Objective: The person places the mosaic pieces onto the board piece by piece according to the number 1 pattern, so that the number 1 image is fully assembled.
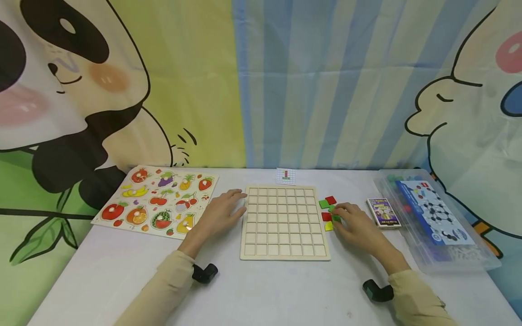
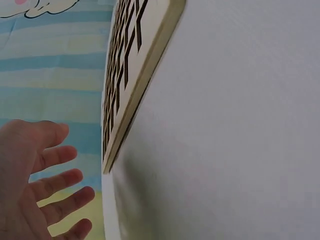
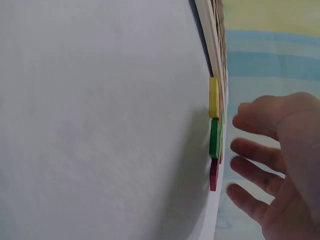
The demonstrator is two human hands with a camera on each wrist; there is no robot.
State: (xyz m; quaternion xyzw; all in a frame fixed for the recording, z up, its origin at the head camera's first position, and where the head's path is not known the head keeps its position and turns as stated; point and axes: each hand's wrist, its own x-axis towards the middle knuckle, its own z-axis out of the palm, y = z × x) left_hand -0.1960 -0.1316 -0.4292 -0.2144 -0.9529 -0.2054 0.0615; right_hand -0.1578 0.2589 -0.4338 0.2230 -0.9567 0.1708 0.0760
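The right hand (image 1: 356,225) lies on the table (image 1: 261,290) at 3 o'clock of the grid board (image 1: 284,222), fingers loosely spread over a cluster of small tiles (image 1: 329,209): 2 red, 2 green and 1 yellow can be made out. The right wrist view shows the fingers (image 3: 252,155) straight and apart, touching or just short of the tiles, pinching none. The tiles look thin, stiff and light, probably smooth enough to slide; a thumb-and-forefinger pinch on opposite edges should suit. The left hand (image 1: 220,213) rests flat and relaxed at the board's 9 o'clock edge, holding nothing. A pattern card (image 1: 286,176) lies at 12 o'clock.
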